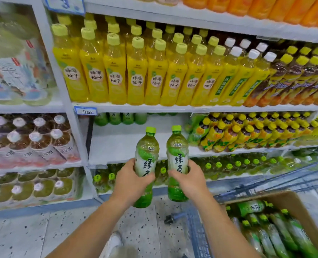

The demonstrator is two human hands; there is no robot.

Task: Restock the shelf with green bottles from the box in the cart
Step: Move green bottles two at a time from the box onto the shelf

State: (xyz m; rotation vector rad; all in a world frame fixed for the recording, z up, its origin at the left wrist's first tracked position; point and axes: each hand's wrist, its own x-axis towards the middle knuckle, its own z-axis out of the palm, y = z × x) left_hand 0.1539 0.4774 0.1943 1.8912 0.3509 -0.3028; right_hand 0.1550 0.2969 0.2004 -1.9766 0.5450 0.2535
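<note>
Starting at the left, the white upright (pixel 80 138) of the bay marks one limit of the gap we are filling. The bare shelf (pixel 117 144) beside it runs back to a rear row (pixel 115 118) of green bottles standing at the back. Our left grip (pixel 130 180) is wrapped round the lower label of the left bottle (pixel 146 151), fingers curled about its body. The bottle is upright, cap up, held in the air in front of the shelf lip and not yet on the board. Just beside it, our right grip (pixel 188 180) is curled the same way round the right bottle (pixel 177 146), which is also upright. We judge the step in hand to be setting both down. To do it well we would lift them clear of the front lip, carry them in level and seat them deep against the rear row, labels facing out, so that later ones can fill forward. The upper shelf (pixel 173 108) sits not far above the caps, so headroom looks tight and we should go in flat rather than arcing. To the right, the yellow-capped bottles (pixel 247 133) crowd the gap's other edge, and the right bottle should keep off them. Farther right and lower, the box (pixel 288 200) in the cart (pixel 197 226) holds the boxed bottles (pixel 277 231) lying down, close by our right arm.
</note>
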